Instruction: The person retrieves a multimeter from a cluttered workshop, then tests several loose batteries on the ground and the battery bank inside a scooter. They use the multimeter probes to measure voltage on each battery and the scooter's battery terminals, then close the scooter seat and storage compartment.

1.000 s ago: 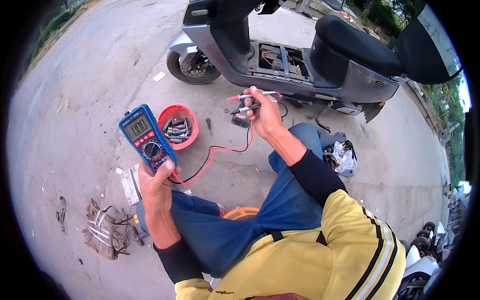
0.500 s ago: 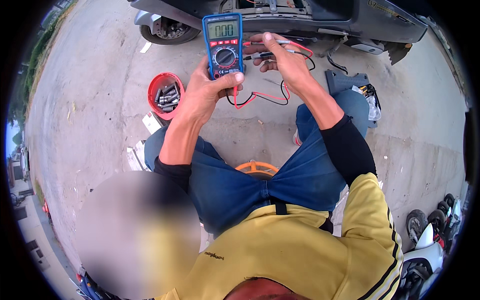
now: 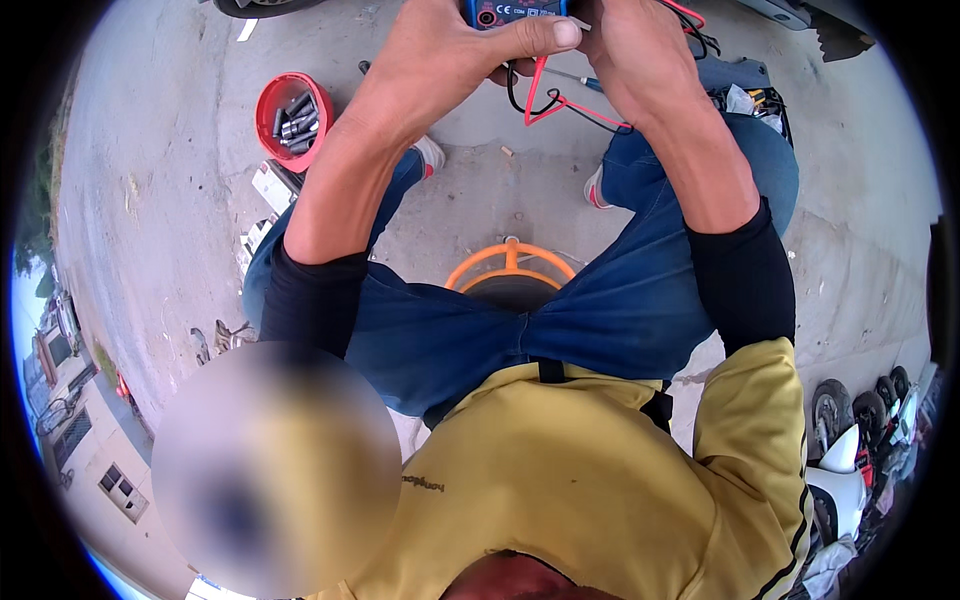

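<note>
My left hand (image 3: 450, 45) grips a blue-cased multimeter (image 3: 515, 12) at the top edge of the picture, its thumb lying across the lower front. Only the meter's bottom end shows; screen and dial are out of view. Close against its right side is my right hand (image 3: 640, 50), whose fingers are cut off by the picture's edge. Below the meter hang a red test lead (image 3: 533, 100) and a black test lead (image 3: 512, 90), looping under my right hand. Both leads show again right of that hand. The probes are hidden.
A red tub (image 3: 268, 110) of metal sockets stands on the concrete at left. A screwdriver (image 3: 590, 83) lies beyond the leads. A grey tool case (image 3: 735, 72) is by my right knee. Between my legs is an orange-framed stool (image 3: 510, 262). Scooters (image 3: 840, 480) stand at lower right.
Both hands and the multimeter have shifted up toward the top edge in the picture. The meter's screen and the probes in my right hand have gone out of sight.
</note>
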Motion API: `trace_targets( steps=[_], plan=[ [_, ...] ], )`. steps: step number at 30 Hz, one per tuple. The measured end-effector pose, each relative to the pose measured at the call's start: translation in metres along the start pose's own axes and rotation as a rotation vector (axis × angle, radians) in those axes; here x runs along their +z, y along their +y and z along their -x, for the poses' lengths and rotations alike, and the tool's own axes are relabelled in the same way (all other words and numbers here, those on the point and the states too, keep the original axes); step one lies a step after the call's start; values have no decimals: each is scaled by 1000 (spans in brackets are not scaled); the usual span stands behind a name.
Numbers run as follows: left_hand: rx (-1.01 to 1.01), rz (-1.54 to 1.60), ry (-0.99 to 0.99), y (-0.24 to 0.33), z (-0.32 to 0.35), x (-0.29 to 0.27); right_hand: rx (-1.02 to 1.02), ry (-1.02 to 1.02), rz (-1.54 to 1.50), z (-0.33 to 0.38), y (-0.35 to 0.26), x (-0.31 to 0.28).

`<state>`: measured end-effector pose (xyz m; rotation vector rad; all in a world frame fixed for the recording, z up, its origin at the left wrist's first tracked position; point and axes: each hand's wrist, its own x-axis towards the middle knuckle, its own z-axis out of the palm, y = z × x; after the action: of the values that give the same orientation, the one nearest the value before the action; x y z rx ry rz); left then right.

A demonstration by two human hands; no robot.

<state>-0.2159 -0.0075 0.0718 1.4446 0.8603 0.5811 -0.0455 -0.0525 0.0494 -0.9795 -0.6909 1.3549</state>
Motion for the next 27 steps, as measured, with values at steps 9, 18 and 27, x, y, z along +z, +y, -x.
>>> trace_targets(
  steps=[9, 18, 27],
  plan=[
    [64, 0, -124, -7, -49, -15, -92, 27, 136, -43, 9, -23],
    [51, 29, -324, 39, -140, -2, -166, -229, -208, -84, -46, -64],
    [67, -29, -426, 23, -181, 15, -260, 119, -69, -101, -51, -95]
  ],
)
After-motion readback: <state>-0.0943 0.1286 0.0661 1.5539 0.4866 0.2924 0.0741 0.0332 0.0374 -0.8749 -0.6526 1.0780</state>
